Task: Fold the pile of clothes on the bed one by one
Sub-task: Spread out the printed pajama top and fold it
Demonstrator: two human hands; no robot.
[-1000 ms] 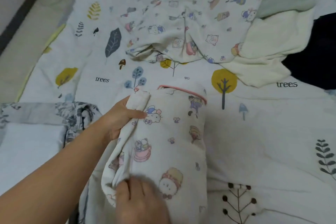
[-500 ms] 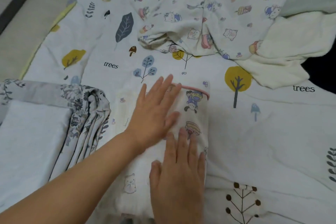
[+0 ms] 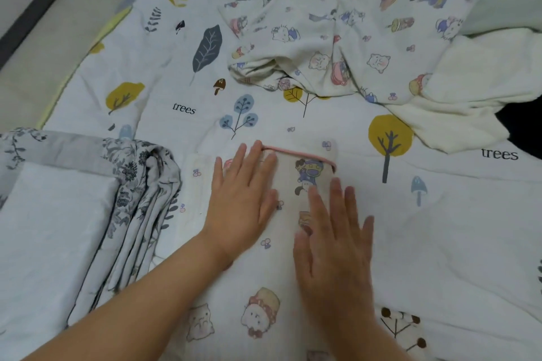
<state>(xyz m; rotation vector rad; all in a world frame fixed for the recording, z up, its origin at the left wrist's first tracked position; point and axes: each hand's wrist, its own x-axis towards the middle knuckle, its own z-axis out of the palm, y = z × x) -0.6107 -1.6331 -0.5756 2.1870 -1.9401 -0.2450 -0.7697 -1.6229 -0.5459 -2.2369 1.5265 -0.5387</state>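
Observation:
A white cartoon-print garment [image 3: 255, 287] with a pink neckline lies folded into a narrow strip on the bed, right in front of me. My left hand [image 3: 243, 199] presses flat on its upper left part, fingers straight and near the pink trim. My right hand [image 3: 334, 246] lies flat on its right half, fingers spread. Further back sits the unfolded pile: another cartoon-print garment [image 3: 337, 35], a cream garment [image 3: 475, 88] and a pale green piece [image 3: 504, 12].
A folded grey floral blanket [image 3: 73, 214] lies at the left, touching the folded garment's edge. The bedsheet [image 3: 454, 228] with tree prints spreads to the right. Black fabric [image 3: 522, 120] shows at the far right. The floor [image 3: 35, 47] lies beyond the bed's left edge.
A second ago my left hand gripped the garment's folded sleeve edge; it laid the fold down. Both hands now press flat on it, and the right hand has slid to the right.

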